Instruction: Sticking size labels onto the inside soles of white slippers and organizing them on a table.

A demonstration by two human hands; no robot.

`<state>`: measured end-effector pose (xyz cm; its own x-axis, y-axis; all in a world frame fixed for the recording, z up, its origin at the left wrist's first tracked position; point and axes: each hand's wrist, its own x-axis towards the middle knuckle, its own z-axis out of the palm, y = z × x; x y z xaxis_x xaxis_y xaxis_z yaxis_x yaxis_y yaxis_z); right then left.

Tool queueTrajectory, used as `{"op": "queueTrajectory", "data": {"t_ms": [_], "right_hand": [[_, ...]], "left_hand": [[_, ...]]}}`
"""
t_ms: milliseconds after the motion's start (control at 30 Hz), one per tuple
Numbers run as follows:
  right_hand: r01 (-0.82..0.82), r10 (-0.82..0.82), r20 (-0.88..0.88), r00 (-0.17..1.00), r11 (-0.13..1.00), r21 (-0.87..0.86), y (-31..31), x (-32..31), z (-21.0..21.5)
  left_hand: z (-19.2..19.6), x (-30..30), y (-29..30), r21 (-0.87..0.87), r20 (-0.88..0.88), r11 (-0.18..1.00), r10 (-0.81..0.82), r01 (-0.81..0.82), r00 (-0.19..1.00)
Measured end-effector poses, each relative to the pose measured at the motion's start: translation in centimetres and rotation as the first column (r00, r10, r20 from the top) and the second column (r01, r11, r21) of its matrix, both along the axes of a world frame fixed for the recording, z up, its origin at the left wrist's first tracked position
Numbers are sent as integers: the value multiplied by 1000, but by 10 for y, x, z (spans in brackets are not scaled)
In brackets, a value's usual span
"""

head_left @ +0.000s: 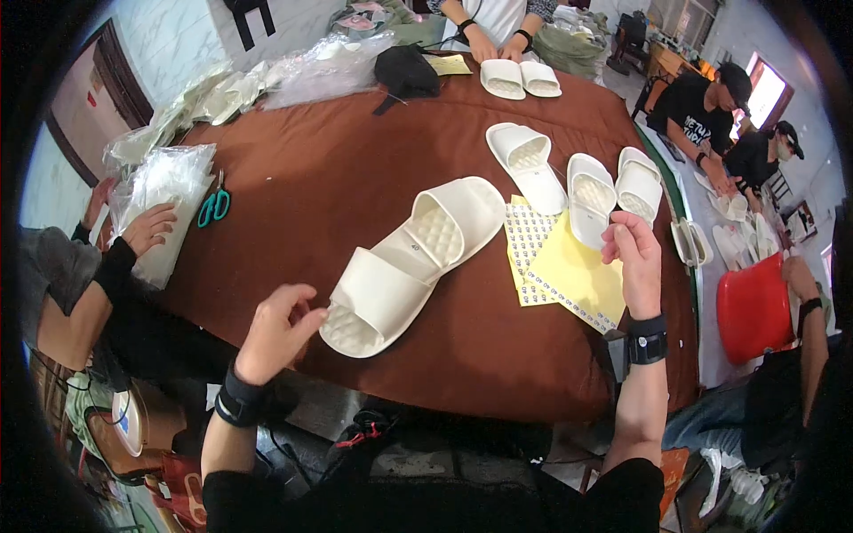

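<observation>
Two cream slippers lie lengthwise and overlapping on the brown-covered table, the near slipper [382, 298] and the far slipper [466, 218]. Beside the near one's open end is my left hand [283, 330], its fingers loosely bent and apart, holding nothing I can see. My right hand [634, 262] is raised over the right edge of a yellow sheet [577, 258], thumb and fingertips pinched together; anything between them is too small to make out. A sheet of small printed stickers [531, 233] lies partly under the yellow one. Past them are more cream slippers [526, 164].
Green-handled scissors [214, 207] and clear plastic bags [169, 200] lie at the left, with a co-worker's hand [149, 229] on the bags. A black cloth item [407, 71] and another slipper pair [503, 78], touched by a person, are at the far edge. A red plastic object [753, 306] stands right.
</observation>
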<state>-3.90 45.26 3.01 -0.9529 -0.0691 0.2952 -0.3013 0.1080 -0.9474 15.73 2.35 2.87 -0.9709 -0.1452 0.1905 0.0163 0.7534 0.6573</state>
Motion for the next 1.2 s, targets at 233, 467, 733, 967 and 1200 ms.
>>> {"op": "queueTrajectory", "data": {"t_ms": [233,467,733,967,1200], "right_hand": [[-288,289,21,957,939,190,-66,9,26],[-393,390,101,915,811,434,-111,-25,4],[-399,335,237,912,858,323,-131,-37,-24],[-417,374,244,895,896,156,-97,-19,19],[-274,265,75,961,945,180,-38,-19,67]], "left_hand": [[-9,25,12,645,333,734,-22,-211,943],[-28,17,24,960,172,234,-49,-156,984],[-22,11,40,981,107,173,-94,-90,990],[9,12,24,933,-13,359,87,-19,996],[42,-11,3,709,-181,705,160,16,970]]}}
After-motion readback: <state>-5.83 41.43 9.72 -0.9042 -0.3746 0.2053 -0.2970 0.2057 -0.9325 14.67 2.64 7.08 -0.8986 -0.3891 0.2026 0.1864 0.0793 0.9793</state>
